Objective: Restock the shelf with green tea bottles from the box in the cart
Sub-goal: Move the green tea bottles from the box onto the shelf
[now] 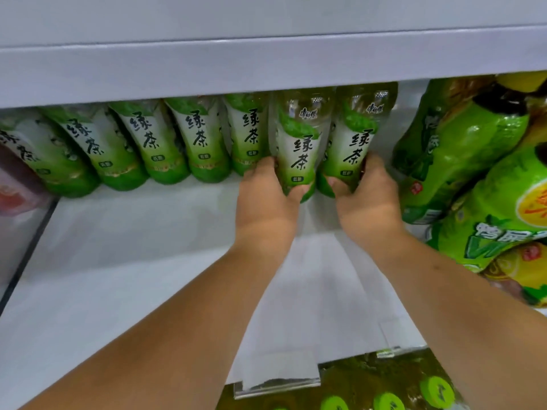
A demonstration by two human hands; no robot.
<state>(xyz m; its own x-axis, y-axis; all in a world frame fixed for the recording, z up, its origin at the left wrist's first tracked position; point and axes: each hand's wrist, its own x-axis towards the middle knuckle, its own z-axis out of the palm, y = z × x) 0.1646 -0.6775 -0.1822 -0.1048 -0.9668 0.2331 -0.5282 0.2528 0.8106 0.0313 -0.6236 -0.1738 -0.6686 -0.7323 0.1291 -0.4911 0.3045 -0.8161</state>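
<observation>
Altogether seven green tea bottles (201, 143), two in hands (266, 199).

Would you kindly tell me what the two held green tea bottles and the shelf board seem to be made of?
The green tea bottle in the left hand and the second bottle in the right hand: likely clear glossy plastic, see-through shoulders with highlights, printed film sleeve. The shelf board: smooth white, satin, probably painted metal.
</observation>
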